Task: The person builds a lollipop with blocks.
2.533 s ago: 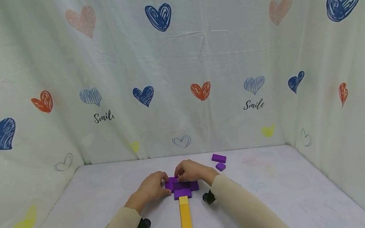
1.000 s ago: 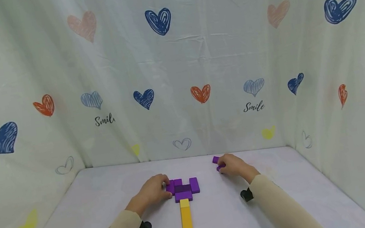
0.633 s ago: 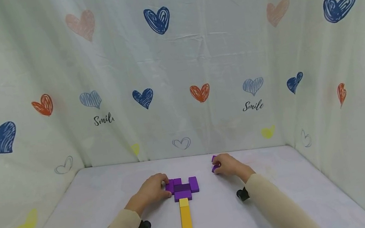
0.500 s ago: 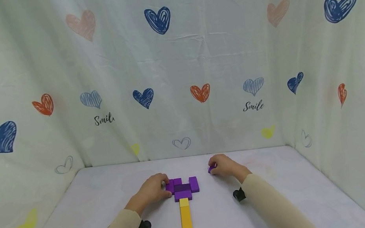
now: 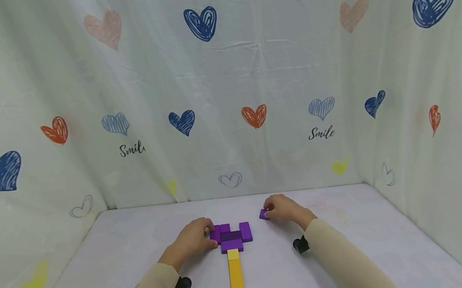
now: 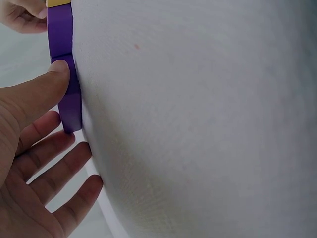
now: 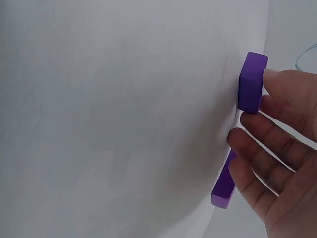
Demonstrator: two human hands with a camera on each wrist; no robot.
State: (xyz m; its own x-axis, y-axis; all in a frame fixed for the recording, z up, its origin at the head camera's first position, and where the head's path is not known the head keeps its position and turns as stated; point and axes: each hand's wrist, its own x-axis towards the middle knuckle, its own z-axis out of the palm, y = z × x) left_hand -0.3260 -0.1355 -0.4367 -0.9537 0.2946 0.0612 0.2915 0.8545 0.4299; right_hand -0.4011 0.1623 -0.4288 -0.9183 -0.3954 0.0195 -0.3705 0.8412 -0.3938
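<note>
My left hand (image 5: pixel 191 237) pinches the leftmost purple block (image 6: pixel 68 94) of a flat purple arrangement, thumb on the near end. Its other fingers spread beyond the block's far end in the left wrist view. My right hand (image 5: pixel 283 208) is farther right and back, pinching a small purple block with angled corners (image 7: pixel 252 82) between thumb and fingers. A longer purple block (image 7: pixel 225 181) lies close by its lower fingers and is hidden behind the hand in the head view. An upright purple block (image 5: pixel 246 231) forms the arrangement's right side.
A dark purple middle block (image 5: pixel 230 236) and a crosswise purple block (image 5: pixel 231 246) complete the cluster's centre. Yellow blocks (image 5: pixel 236 279) run in a line from it toward me. A white curtain (image 5: pixel 232 154) with hearts rises behind the white table (image 5: pixel 135 224).
My right hand has gone from the purple arrangement to the loose blocks at the right, then shifted slightly left with the angled block. The left hand stays at the leftmost block.
</note>
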